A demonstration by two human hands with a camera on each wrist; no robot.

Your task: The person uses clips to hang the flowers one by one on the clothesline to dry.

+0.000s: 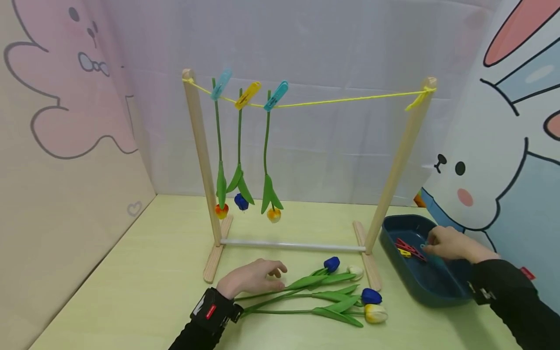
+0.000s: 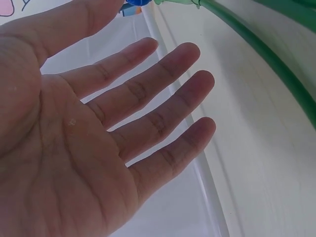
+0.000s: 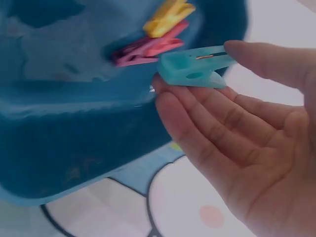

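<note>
Above the dark blue basin (image 1: pixel 420 287), my right hand (image 1: pixel 452 244) pinches a teal clothespin (image 3: pixel 195 66) between thumb and fingers. Inside lie a red clothespin (image 1: pixel 410 249) and a yellow clothespin (image 1: pixel 404 253). My left hand (image 1: pixel 253 277) is just over the stems of several artificial tulips (image 1: pixel 306 311) on the table; in the left wrist view its fingers are spread, with nothing in the palm. These tulips have blue or pale heads. Three more tulips (image 1: pixel 267 146) hang head down from a yellow string (image 1: pixel 341 101), each by a blue or yellow clothespin (image 1: pixel 248 95).
Two wooden posts (image 1: pixel 400 160) on flat feet carry the string, and a white rod (image 1: pixel 293 245) joins them low down. The basin stands right of the frame on the pale table (image 1: pixel 131 291). Printed cloth walls (image 1: pixel 306 155) enclose the back and sides.
</note>
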